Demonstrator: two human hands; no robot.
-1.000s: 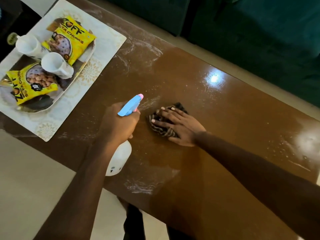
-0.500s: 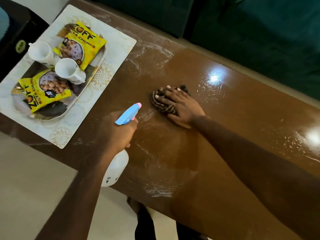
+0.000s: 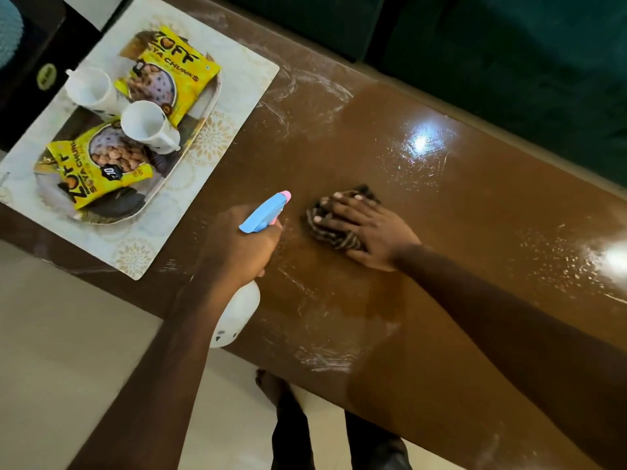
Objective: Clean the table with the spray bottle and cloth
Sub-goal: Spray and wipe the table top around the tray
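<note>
Moved: cloth (image 3: 334,228) and pressing right hand (image 3: 364,228) back nearer spray bottle (image 3: 249,262) | right hand flat, splayed, pinning cloth on table (image 3: 475,205) | left hand (image 3: 237,247) wrapped round bottle neck, nozzle toward cloth | smears beyond cloth, away from bottle; right hand nearer

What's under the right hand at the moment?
A dark striped cloth, pressed flat on the brown table by the right hand. Its edges show past the fingers; the part under the palm is covered, as is the table surface beneath.
</note>
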